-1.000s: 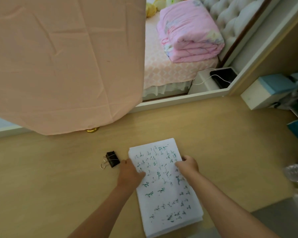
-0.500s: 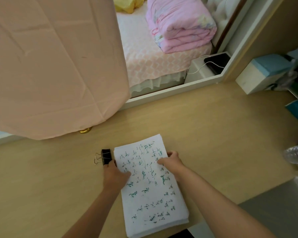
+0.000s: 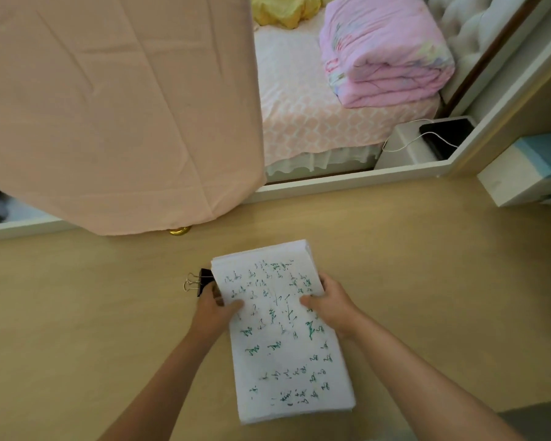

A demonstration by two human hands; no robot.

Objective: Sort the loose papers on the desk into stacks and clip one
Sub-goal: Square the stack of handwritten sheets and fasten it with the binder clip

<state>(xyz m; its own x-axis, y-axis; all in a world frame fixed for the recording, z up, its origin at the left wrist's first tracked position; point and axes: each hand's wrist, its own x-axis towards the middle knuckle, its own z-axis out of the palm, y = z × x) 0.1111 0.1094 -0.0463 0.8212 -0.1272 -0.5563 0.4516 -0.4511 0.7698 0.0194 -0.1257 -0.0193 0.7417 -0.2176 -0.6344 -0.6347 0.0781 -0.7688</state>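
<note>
A thick stack of white papers (image 3: pixel 283 354) with green handwriting lies in the middle of the wooden desk (image 3: pixel 427 265). My left hand (image 3: pixel 215 310) grips its left edge, thumb on top of the sheets. My right hand (image 3: pixel 333 305) grips its right edge, thumb across the top sheet. A black binder clip (image 3: pixel 201 281) with wire handles lies on the desk just left of the stack's upper corner, touching my left fingers.
A peach cloth (image 3: pixel 115 106) hangs over the desk's far left. A blue and white box (image 3: pixel 525 173) sits at the far right. Beyond the desk's back edge are a bed with a folded pink quilt (image 3: pixel 385 49) and a phone (image 3: pixel 446 135) on a stand.
Both hands have closed on the side edges of the stack, thumbs on top. The stack's upper left corner now covers part of the binder clip.
</note>
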